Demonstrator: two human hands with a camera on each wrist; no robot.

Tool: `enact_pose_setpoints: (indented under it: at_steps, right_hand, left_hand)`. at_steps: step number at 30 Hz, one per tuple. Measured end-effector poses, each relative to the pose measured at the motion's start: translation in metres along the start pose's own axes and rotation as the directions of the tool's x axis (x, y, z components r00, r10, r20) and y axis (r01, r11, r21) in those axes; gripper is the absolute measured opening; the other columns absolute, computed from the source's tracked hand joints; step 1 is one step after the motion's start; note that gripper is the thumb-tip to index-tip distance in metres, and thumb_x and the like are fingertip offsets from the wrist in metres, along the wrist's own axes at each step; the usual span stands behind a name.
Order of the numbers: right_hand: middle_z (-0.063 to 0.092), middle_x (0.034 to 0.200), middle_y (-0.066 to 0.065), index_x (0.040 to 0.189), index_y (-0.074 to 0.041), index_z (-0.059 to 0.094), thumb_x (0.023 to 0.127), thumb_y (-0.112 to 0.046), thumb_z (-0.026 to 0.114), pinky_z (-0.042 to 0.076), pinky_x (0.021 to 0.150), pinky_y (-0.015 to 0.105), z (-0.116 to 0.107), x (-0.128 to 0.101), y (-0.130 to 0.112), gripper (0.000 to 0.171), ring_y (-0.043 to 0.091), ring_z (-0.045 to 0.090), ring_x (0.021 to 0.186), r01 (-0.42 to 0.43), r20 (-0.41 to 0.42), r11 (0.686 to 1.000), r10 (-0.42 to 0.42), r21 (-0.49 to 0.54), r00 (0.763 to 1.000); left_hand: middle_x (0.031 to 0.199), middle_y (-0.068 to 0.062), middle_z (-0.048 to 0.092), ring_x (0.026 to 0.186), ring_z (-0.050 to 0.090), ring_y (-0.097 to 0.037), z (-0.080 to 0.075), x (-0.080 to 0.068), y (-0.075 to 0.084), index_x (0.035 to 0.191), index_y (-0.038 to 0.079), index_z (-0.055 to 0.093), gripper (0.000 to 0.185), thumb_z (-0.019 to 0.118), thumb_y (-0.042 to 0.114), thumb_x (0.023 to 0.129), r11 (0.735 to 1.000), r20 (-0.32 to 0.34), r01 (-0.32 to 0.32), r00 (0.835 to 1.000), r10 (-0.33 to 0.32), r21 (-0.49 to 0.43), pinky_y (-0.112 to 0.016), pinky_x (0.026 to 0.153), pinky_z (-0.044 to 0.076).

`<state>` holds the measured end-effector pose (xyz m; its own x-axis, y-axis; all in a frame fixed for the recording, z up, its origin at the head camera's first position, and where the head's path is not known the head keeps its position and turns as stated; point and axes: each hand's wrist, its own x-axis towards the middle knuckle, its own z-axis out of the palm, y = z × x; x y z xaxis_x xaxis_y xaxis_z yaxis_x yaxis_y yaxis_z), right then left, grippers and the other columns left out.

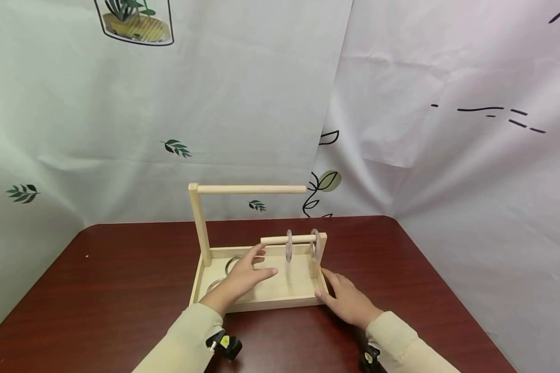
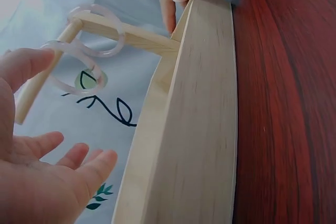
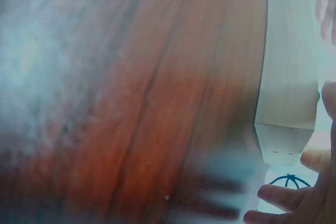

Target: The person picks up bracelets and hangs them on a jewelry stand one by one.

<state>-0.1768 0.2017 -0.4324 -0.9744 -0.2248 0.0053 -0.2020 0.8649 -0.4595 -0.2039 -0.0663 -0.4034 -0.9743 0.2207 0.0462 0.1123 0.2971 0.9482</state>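
A pale wooden stand (image 1: 280, 303) has a tray base, a tall arm on the left and a short bar (image 1: 275, 240) on the right. Two translucent bangles, one inner (image 1: 289, 246) and one near the post (image 1: 315, 245), hang on the short bar. My left hand (image 1: 242, 277) hovers over the tray by the bar's free end, fingers spread, holding nothing. Partly behind it, two more bangles, one upper (image 1: 228, 264) and one lower (image 1: 213, 285), lie in the tray's left part. My right hand (image 1: 347, 300) touches the tray's right front corner, its fingers fairly straight.
The stand sits on a dark red-brown wooden table (image 1: 121, 280). Above its left part runs the tall arm's horizontal bar (image 1: 252, 189). A white cloth (image 1: 242, 103) with printed leaves hangs behind the table.
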Motion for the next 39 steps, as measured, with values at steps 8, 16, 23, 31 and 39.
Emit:
enact_pose_setpoints:
  at_steps: [8, 16, 23, 31, 39]
  right_hand:
    - [0.047, 0.141, 0.018, 0.14, -0.006, 0.048, 0.095, -0.039, 0.059, 0.039, 0.101, 0.053, -0.005, -0.006, -0.005, 0.057, 0.034, 0.045, 0.131, 0.016, -0.128, 0.999, -0.021, -0.037, 0.992]
    - [0.049, 0.14, 0.017, 0.139, -0.007, 0.05, 0.095, -0.04, 0.059, 0.041, 0.099, 0.053, -0.009, -0.012, -0.012, 0.055, 0.034, 0.046, 0.13, 0.046, -0.196, 0.992, -0.068, -0.115, 0.978]
    - [0.052, 0.136, 0.018, 0.136, -0.006, 0.053, 0.092, -0.039, 0.062, 0.042, 0.097, 0.053, -0.007, -0.016, -0.017, 0.056, 0.034, 0.048, 0.128, 0.139, -0.241, 0.972, -0.182, -0.187, 0.953]
    - [0.054, 0.132, 0.021, 0.132, -0.004, 0.056, 0.09, -0.037, 0.065, 0.045, 0.092, 0.055, -0.003, -0.016, -0.026, 0.055, 0.037, 0.051, 0.123, 0.234, -0.274, 0.939, -0.301, -0.251, 0.914]
    - [0.055, 0.13, 0.017, 0.13, -0.003, 0.056, 0.089, -0.035, 0.066, 0.045, 0.092, 0.054, 0.002, -0.015, -0.036, 0.053, 0.035, 0.051, 0.122, 0.282, -0.245, 0.929, -0.34, -0.241, 0.908]
  left_hand:
    - [0.138, -0.023, 0.043, 0.128, 0.044, -0.04, -0.015, -0.019, 0.008, 0.145, 0.001, 0.04, 0.072, 0.073, 0.018, 0.083, 0.994, -0.01, -0.066, 0.998, 0.067, 0.088, -0.049, 0.101, 0.042]
    - [0.138, -0.022, 0.042, 0.128, 0.043, -0.038, -0.033, -0.038, 0.01, 0.143, 0.003, 0.043, 0.074, 0.077, 0.026, 0.081, 0.946, -0.064, -0.127, 0.986, 0.152, 0.297, -0.054, 0.101, 0.038]
    - [0.138, -0.02, 0.041, 0.128, 0.041, -0.04, -0.056, -0.052, 0.004, 0.142, 0.002, 0.044, 0.075, 0.078, 0.029, 0.081, 0.863, -0.06, -0.16, 0.975, 0.214, 0.479, -0.055, 0.096, 0.042]
    - [0.14, -0.024, 0.039, 0.133, 0.032, -0.043, -0.08, -0.061, -0.003, 0.143, 0.0, 0.041, 0.077, 0.076, 0.033, 0.083, 0.772, -0.047, -0.149, 0.973, 0.226, 0.618, -0.058, 0.097, 0.04]
    - [0.136, -0.024, 0.042, 0.127, 0.038, -0.043, -0.095, -0.068, -0.009, 0.142, 0.001, 0.042, 0.077, 0.073, 0.042, 0.084, 0.667, -0.049, -0.142, 0.964, 0.26, 0.732, -0.058, 0.092, 0.044]
